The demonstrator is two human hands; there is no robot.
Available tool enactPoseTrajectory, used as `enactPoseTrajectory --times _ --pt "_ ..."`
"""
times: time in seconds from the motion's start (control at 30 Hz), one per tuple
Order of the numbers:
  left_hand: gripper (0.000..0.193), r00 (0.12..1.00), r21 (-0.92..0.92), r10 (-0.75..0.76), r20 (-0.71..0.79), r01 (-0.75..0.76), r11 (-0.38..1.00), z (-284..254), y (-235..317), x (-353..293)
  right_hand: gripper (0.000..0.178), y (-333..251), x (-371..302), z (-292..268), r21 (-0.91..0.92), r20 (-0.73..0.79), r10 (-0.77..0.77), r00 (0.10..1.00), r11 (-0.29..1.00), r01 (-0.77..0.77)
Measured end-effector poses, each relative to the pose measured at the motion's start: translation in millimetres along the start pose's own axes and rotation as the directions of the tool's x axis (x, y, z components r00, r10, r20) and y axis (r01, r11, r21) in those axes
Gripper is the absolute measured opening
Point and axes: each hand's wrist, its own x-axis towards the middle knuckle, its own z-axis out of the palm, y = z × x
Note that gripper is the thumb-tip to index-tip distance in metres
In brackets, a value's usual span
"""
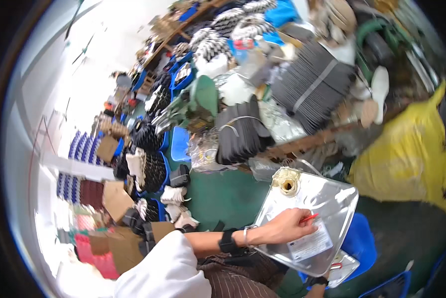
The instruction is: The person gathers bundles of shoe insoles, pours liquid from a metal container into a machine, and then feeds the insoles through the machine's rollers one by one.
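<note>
A square silver metal can [327,196] is tilted in front of me. Yellowish, dried glue-like crust rings its open spout [287,186], and a white label [310,244] is stuck on the same face. My left hand [291,226] is closed around the can's red handle [310,217], of which only a short end shows. At the can's lower edge, my right hand [324,279] is mostly hidden behind the metal, its fingers out of sight. Behind the can stands a blue bin [364,243], with another silver can [346,268] that also has a red handle.
A cluttered workbench [302,141] ahead carries stacks of black strips [310,82] and shoe soles [380,89]. A large yellow sack [404,154] stands at right. Blue crates [164,171] and cardboard boxes [128,248] line the left, beside the green floor [223,193].
</note>
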Motion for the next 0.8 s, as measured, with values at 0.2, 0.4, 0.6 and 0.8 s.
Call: enactPoseTrajectory --times 0.2,0.4,0.6,0.8 --pt "0.038 0.969 -0.014 0.164 -0.184 -0.169 0.985 -108 4 -137 0.044 -87 -126 113 -0.227 0.087 -0.092 0.992 0.968 0.110" --pt "0.058 0.856 -0.008 0.387 -0.344 -0.415 0.910 -206 -67 -203 0.041 -144 -219 210 -0.259 -0.019 -0.338 0.941 0.911 0.322" --pt "0.073 0.783 -0.137 0.484 -0.391 -0.569 0.811 -300 -165 -230 0.033 -175 -284 302 -0.457 0.016 -0.403 0.915 0.811 0.365" --pt "0.083 0.742 -0.203 0.539 -0.398 -0.644 0.737 -398 -221 -224 0.034 -142 -351 399 -0.453 -0.099 -0.501 0.860 0.792 0.410"
